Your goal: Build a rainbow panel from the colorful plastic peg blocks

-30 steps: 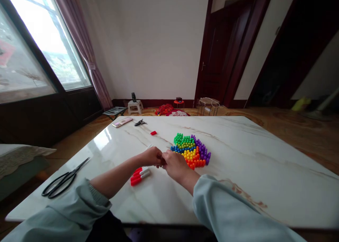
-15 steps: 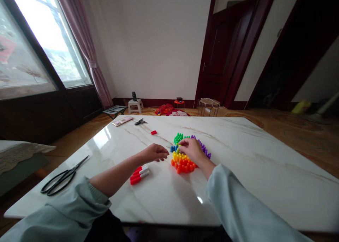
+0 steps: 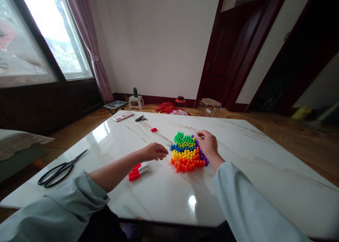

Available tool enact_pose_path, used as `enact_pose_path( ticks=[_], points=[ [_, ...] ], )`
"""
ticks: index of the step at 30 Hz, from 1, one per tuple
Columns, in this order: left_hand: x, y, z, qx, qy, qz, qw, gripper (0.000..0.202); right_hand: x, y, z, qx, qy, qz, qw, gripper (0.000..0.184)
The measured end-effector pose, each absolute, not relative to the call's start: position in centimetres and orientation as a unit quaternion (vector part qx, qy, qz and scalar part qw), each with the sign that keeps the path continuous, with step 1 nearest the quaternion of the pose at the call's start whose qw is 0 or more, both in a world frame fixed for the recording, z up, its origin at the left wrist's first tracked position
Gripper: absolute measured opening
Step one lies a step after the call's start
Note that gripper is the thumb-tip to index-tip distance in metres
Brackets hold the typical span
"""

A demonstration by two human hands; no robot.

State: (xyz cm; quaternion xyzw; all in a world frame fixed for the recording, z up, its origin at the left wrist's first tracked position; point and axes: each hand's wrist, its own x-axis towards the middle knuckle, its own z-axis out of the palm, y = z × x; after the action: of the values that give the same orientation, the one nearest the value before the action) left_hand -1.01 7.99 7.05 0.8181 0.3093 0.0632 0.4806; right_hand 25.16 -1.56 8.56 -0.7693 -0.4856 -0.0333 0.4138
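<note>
A patch of colourful beads (image 3: pixel 185 152) lies on the white marble-patterned table (image 3: pixel 254 164), in bands of green, yellow-green, blue, yellow and orange, with purple along the right. My right hand (image 3: pixel 209 145) is over its upper right corner, fingertips pinched together. Something small, whitish and yellowish shows at those fingertips, too small to name. My left hand (image 3: pixel 155 151) hovers just left of the beads, fingers loosely bent and apart, with nothing visible in them. Below the left wrist lie several red-and-white tube-shaped pieces (image 3: pixel 138 171), partly covered by the forearm.
Black-handled scissors (image 3: pixel 62 169) lie at the table's left. Toward the far edge are a phone (image 3: pixel 123 116), a bunch of keys (image 3: pixel 141 118) and a small red piece (image 3: pixel 154 129). Beyond the table stand a white stool (image 3: pixel 136 102) and a round-topped stool (image 3: pixel 210 103).
My right hand has moved from the middle of the beads to their upper right corner, uncovering the yellow-green and blue bands. The left hand has barely moved. The view has shifted slightly.
</note>
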Motion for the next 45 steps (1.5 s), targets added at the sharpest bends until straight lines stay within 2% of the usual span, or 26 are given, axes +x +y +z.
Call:
enact_pose_path(
  ticks=[8, 20, 28, 37, 42, 45],
  points=[
    [-1.2, 8.4, 6.5, 0.835, 0.29, 0.059, 0.463, 0.031, 27.0, -0.8, 6.2, -0.829, -0.486, -0.042, 0.275, 0.017],
    [-1.3, 8.9, 6.3, 0.84, 0.3, 0.054, 0.448, 0.034, 27.7, -0.6, 4.8, -0.828, -0.497, -0.037, 0.256, 0.017],
    [-1.5, 8.2, 7.5, 0.843, 0.307, 0.058, 0.438, 0.033, 27.3, -0.5, 4.8, -0.837, -0.502, -0.036, 0.213, 0.018],
    [-3.4, 11.1, 7.2, 0.837, 0.428, 0.17, 0.295, 0.026, 27.1, -0.9, 5.8, -0.81, -0.487, -0.089, 0.313, 0.019],
    [-5.3, 12.0, 7.4, 0.849, 0.472, 0.131, 0.199, 0.028, 26.0, -1.0, 6.7, -0.771, -0.514, -0.099, 0.363, 0.017],
    [-6.2, 12.0, 7.4, 0.857, 0.473, 0.095, 0.182, 0.033, 24.9, -1.2, 7.9, -0.739, -0.531, -0.106, 0.401, 0.016]
  ],
)
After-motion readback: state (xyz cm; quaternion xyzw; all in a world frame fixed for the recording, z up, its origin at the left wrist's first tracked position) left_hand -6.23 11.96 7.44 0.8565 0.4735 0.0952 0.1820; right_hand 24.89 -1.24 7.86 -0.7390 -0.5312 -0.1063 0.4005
